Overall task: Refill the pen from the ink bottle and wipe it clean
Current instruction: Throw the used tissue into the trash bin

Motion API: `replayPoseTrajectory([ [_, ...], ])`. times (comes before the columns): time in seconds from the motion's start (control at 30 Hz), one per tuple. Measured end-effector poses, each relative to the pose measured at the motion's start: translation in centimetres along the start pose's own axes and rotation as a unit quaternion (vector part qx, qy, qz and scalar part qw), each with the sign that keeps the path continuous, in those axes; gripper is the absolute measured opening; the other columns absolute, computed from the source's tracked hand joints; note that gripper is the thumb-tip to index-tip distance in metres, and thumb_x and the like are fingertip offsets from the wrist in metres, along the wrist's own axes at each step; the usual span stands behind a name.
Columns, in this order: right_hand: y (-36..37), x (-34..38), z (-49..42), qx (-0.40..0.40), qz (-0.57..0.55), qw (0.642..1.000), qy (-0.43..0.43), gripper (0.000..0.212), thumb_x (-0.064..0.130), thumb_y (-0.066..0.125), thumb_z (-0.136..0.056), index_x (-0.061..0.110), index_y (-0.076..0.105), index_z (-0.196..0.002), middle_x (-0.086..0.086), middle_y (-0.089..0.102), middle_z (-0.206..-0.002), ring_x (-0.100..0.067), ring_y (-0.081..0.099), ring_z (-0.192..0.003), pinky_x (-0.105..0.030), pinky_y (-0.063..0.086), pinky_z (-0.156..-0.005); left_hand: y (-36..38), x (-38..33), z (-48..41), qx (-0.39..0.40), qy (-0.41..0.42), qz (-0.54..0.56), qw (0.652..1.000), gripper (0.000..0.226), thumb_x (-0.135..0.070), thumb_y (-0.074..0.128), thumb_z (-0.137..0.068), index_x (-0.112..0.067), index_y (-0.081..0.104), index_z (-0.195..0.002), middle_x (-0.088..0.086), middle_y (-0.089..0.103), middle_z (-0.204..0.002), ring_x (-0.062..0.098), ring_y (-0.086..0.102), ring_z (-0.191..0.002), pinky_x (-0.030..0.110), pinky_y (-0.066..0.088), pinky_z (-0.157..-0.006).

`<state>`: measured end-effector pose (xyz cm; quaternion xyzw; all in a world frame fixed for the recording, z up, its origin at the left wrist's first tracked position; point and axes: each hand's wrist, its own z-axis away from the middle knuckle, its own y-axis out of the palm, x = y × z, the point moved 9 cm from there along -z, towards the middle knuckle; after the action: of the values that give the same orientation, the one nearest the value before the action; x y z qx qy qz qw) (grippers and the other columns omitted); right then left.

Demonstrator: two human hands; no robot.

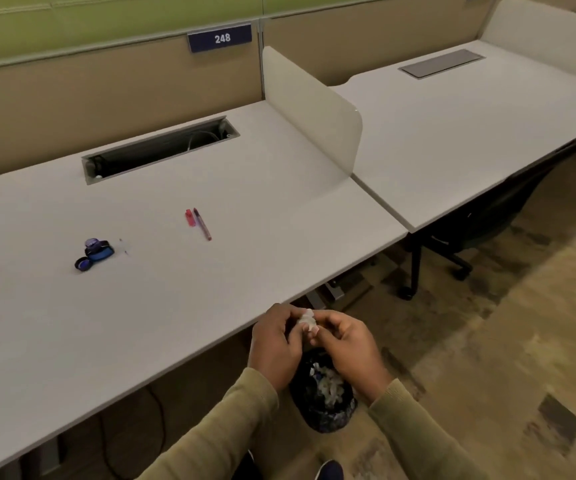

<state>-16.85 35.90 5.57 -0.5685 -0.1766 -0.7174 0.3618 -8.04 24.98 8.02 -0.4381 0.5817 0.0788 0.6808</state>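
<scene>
A crumpled tissue [306, 319] was pinched between the left hand [272, 344] and the right hand [347, 348] just above the waste bin [324, 396] — probably to be dropped there — while the pen [202, 224] lay on the counter [175, 299], well apart from the ink bottle [96, 250].

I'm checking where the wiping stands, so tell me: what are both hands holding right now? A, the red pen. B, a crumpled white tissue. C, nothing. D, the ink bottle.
B: the left hand and right hand pinch a crumpled white tissue above the bin, while the pen and ink bottle lie on the desk.
</scene>
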Motion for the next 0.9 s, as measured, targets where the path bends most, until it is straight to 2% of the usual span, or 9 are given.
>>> replayPoseTrajectory([
  [0.07, -1.7, -0.8, 0.6, 0.006, -0.023, 1.0, -0.005, 0.024, 0.012, 0.066, -0.094, 0.024, 0.073, -0.114, -0.001, 0.077, -0.1, -0.021, 0.072, -0.093, -0.033, 0.061, -0.085, 1.7, -0.6, 0.3, 0.002, 0.0, 0.006, 1.0, 0.01, -0.015, 0.064, -0.087, -0.024, 0.065, -0.091, -0.014, 0.065, -0.088, -0.003, 0.061, -0.086, 0.011, 0.048, -0.075],
  [0.13, -3.6, -1.9, 1.0, 0.0, -0.046, 0.999, -0.003, 0.03, 0.011, 0.067, -0.094, 0.023, 0.069, -0.121, -0.008, 0.075, -0.1, -0.024, 0.072, -0.094, -0.034, 0.061, -0.085, 3.5, -0.8, 0.6, 0.003, -0.015, 0.025, 1.0, 0.009, -0.013, 0.065, -0.086, -0.022, 0.068, -0.088, -0.012, 0.067, -0.086, 0.0, 0.063, -0.084, 0.015, 0.05, -0.075],
  [0.23, -5.9, -2.9, 1.5, 0.006, -0.032, 0.999, -0.013, 0.029, 0.011, 0.064, -0.096, 0.024, 0.069, -0.121, -0.013, 0.073, -0.095, -0.019, 0.07, -0.083, -0.027, 0.059, -0.074, 6.6, 0.5, 1.4, 0.029, -0.111, 0.106, 0.988, 0.012, -0.015, 0.067, -0.086, -0.027, 0.071, -0.084, -0.008, 0.071, -0.086, 0.008, 0.067, -0.085, 0.032, 0.058, -0.079],
  [0.33, -7.5, -3.9, 2.0, 0.016, -0.023, 0.999, -0.016, 0.025, 0.012, 0.062, -0.097, 0.022, 0.071, -0.118, -0.013, 0.073, -0.092, -0.011, 0.065, -0.075, -0.023, 0.056, -0.067, 9.7, 1.8, 2.7, 0.054, -0.219, 0.2, 0.954, 0.012, -0.014, 0.07, -0.084, -0.025, 0.074, -0.082, 0.0, 0.073, -0.09, 0.022, 0.069, -0.089, 0.046, 0.059, -0.082],
  [0.43, -8.7, -5.0, 1.9, 0.017, -0.032, 0.999, -0.008, 0.016, 0.015, 0.064, -0.097, 0.018, 0.073, -0.11, -0.013, 0.074, -0.091, -0.009, 0.065, -0.073, -0.022, 0.055, -0.065, 11.6, 2.3, 3.6, 0.05, -0.286, 0.259, 0.921, 0.007, -0.009, 0.074, -0.081, -0.016, 0.075, -0.079, 0.011, 0.074, -0.09, 0.026, 0.069, -0.085, 0.041, 0.059, -0.08],
  [0.53, -9.5, -6.0, 1.4, 0.008, -0.029, 1.0, -0.001, 0.01, 0.015, 0.066, -0.096, 0.013, 0.073, -0.102, -0.014, 0.074, -0.088, -0.01, 0.064, -0.07, -0.022, 0.054, -0.063, 12.5, 1.8, 3.9, 0.044, -0.303, 0.307, 0.901, 0.004, -0.002, 0.072, -0.081, -0.003, 0.074, -0.084, 0.016, 0.074, -0.087, 0.019, 0.068, -0.071, 0.031, 0.059, -0.07],
  [0.7, -10.3, -8.2, 0.2, -0.031, -0.007, 0.999, 0.014, 0.006, 0.013, 0.065, -0.095, 0.011, 0.07, -0.094, -0.017, 0.072, -0.084, -0.01, 0.063, -0.066, -0.025, 0.055, -0.061, 13.6, 2.5, 3.5, 0.051, -0.294, 0.297, 0.907, 0.007, -0.001, 0.069, -0.083, -0.004, 0.075, -0.087, 0.014, 0.074, -0.084, 0.017, 0.067, -0.068, 0.027, 0.058, -0.067],
  [0.8, -10.7, -9.7, -0.6, -0.071, 0.034, 0.996, 0.032, 0.007, 0.015, 0.065, -0.095, 0.012, 0.07, -0.092, -0.008, 0.072, -0.079, -0.004, 0.062, -0.062, -0.023, 0.054, -0.061, 14.6, 3.8, 2.7, 0.067, -0.274, 0.233, 0.931, 0.015, -0.004, 0.063, -0.089, -0.012, 0.075, -0.089, 0.008, 0.074, -0.086, 0.016, 0.067, -0.071, 0.028, 0.059, -0.071],
  [0.9, -11.3, -12.3, -1.8, -0.118, 0.063, 0.989, 0.062, 0.007, 0.015, 0.065, -0.095, 0.011, 0.07, -0.09, 0.003, 0.067, -0.072, -0.001, 0.06, -0.06, -0.017, 0.05, -0.056, 15.3, 6.2, 2.1, 0.083, -0.274, 0.159, 0.945, 0.017, -0.01, 0.059, -0.092, -0.023, 0.071, -0.093, 0.001, 0.07, -0.096, 0.014, 0.066, -0.08, 0.028, 0.058, -0.072],
])
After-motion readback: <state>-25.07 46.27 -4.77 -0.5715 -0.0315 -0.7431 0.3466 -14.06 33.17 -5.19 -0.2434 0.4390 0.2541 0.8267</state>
